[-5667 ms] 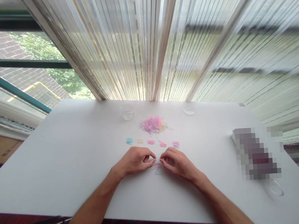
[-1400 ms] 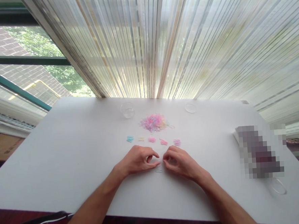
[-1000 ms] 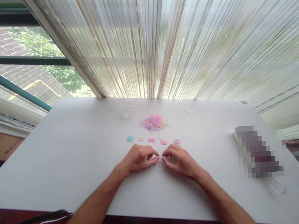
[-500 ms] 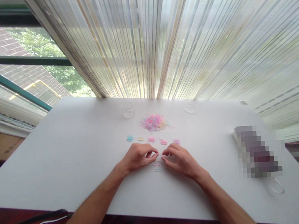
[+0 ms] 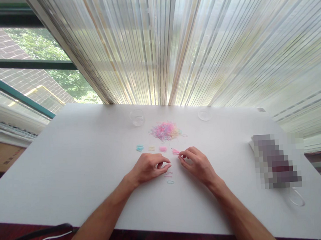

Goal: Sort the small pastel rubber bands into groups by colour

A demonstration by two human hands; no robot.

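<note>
My left hand (image 5: 151, 165) rests on the white table (image 5: 71, 176), thumb and forefinger curved with a small gap between their tips; I see nothing held there. My right hand (image 5: 198, 165) is at the right end of a row of small rubber-band piles, its fingertips slightly apart beside the pink pile (image 5: 175, 151). Farther left in that row lie another pink pile (image 5: 163, 148), a pale yellow pile (image 5: 151, 148) and a blue pile (image 5: 139, 148). Below the left fingertips are pink rubber bands (image 5: 168, 176) and a green rubber band (image 5: 170, 182).
A heap of mixed pastel rubber bands (image 5: 165, 131) sits behind the row. Farther back stand a clear cup (image 5: 137, 118) and a clear round lid (image 5: 204, 115). A blurred-out object (image 5: 277, 161) with a white loop (image 5: 297, 197) lies at right. Curtains (image 5: 157, 62) hang along the back edge.
My right hand has moved up and right, away from the left fingertips, to the pink pile, and now covers the lilac pile. The left thumb and forefinger have parted slightly.
</note>
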